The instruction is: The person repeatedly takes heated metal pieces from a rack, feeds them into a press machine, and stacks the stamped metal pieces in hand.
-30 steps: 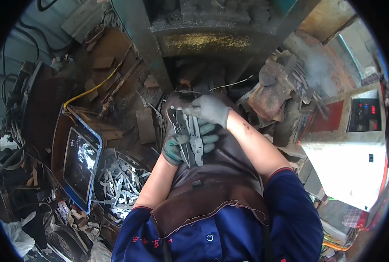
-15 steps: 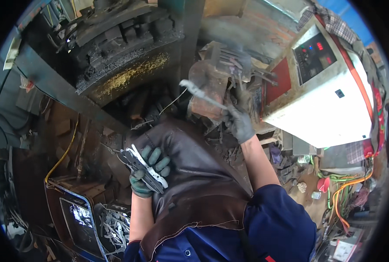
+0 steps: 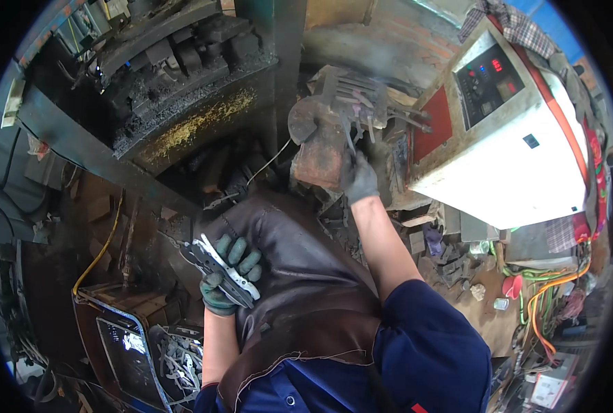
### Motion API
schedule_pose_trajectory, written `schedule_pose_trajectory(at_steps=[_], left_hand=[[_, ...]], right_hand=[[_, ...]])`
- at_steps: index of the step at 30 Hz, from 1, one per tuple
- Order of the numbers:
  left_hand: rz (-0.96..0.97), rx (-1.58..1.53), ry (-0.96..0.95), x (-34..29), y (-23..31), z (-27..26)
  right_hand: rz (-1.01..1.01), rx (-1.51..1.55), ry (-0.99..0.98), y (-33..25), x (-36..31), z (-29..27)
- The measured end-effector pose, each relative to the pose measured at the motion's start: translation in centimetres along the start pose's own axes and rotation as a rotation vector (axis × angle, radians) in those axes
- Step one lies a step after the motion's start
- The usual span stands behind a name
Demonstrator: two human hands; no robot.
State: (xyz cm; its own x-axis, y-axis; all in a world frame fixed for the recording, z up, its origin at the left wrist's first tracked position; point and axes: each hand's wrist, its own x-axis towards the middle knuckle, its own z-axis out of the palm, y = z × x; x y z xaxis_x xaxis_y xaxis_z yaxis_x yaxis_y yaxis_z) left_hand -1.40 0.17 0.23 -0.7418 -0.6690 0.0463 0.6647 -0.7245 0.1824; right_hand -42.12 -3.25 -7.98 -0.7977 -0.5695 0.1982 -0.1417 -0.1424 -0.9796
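Our left hand (image 3: pixel 229 274) gripped several flat metal blanks (image 3: pixel 218 270); our right hand (image 3: pixel 359 180) held one on the rusty block (image 3: pixel 320 155). A crate (image 3: pixel 156 358) held more.

The gloved right hand (image 3: pixel 359 180) left the flat metal blanks (image 3: pixel 222 267) clutched in the green-gloved left hand (image 3: pixel 229 272) and reached up to the rusty block (image 3: pixel 319 160).

White control cabinet (image 3: pixel 527 165) upper right; dark machine (image 3: pixel 176 76) upper left; yellow cable (image 3: pixel 103 244), blue-rimmed crate (image 3: pixel 124 344) lower left.
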Motion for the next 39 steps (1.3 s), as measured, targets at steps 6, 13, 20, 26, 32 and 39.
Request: schedule_pose_trajectory(at_steps=[6,13,20,26,32,39], left_hand=[[0.029,-0.011,0.029,-0.7,0.6,-0.4],[-0.009,0.052,0.146,0.3,0.7,1.6],[0.003,-0.085,-0.008,0.0,0.7,-0.3],[0.106,-0.117,-0.017,-1.1,1.2,-0.8],[0.01,-0.06,-0.035,-0.5,0.9,-1.9],[0.069,-0.001,0.152,0.3,0.3,3.0]], right_hand=[[0.633,1.083,0.238,-4.5,3.4,6.3],[0.624,0.685,-0.185,-13.4,1.1,12.7],[0.447,0.37,-0.768,-24.8,2.2,29.9],[0.414,0.486,-0.774,-23.6,-4.6,23.2],[0.195,0.581,-1.506,-29.4,-16.6,23.7],[0.543,0.596,-0.482,-14.4,-6.0,13.3]])
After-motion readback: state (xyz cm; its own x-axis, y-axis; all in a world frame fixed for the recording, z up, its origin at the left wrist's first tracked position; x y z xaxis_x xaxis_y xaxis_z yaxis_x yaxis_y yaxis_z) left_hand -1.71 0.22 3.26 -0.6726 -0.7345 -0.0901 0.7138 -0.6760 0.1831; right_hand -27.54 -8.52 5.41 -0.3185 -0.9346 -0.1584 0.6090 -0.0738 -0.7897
